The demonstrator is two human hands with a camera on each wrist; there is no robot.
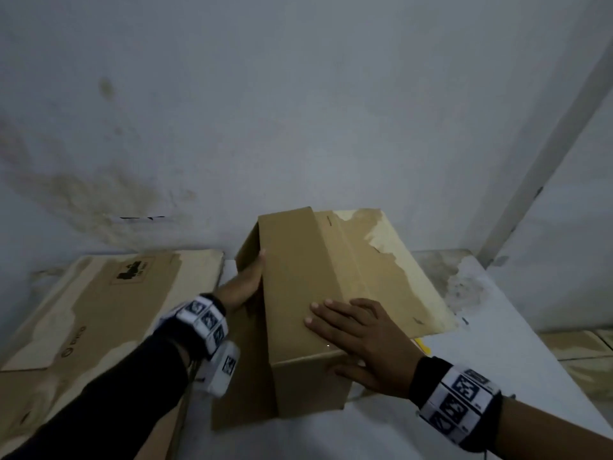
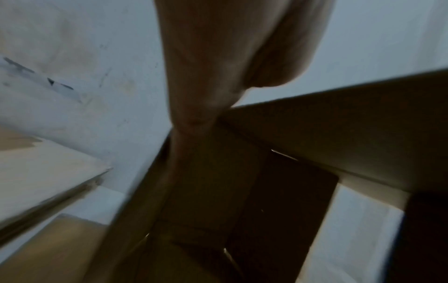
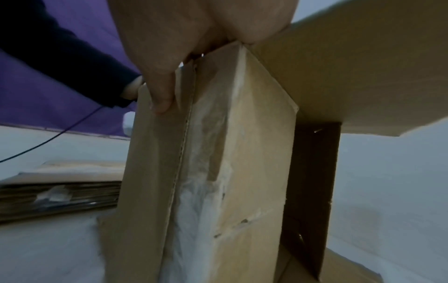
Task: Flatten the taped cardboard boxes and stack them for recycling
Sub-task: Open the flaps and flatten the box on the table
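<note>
A brown cardboard box (image 1: 298, 277) stands on the white surface (image 1: 481, 353), with its far flap (image 1: 391, 260) folded out and its paper skin torn. My left hand (image 1: 247, 287) holds the box's left wall, thumb at the top edge; the fingers are hidden behind the cardboard. My right hand (image 1: 358, 336) lies flat on the top panel near the front corner, fingers straight, thumb (image 3: 161, 95) down on the front face. The left wrist view shows the dark inside of the box (image 2: 278, 191). The right wrist view shows the front face (image 3: 254, 153) with tape residue.
A stack of flattened cardboard (image 1: 99, 310) lies to the left of the box, its layered edge (image 3: 60, 193) visible in the right wrist view. A stained wall (image 1: 298, 127) rises right behind. The surface's right edge (image 1: 530, 327) drops to a tiled floor.
</note>
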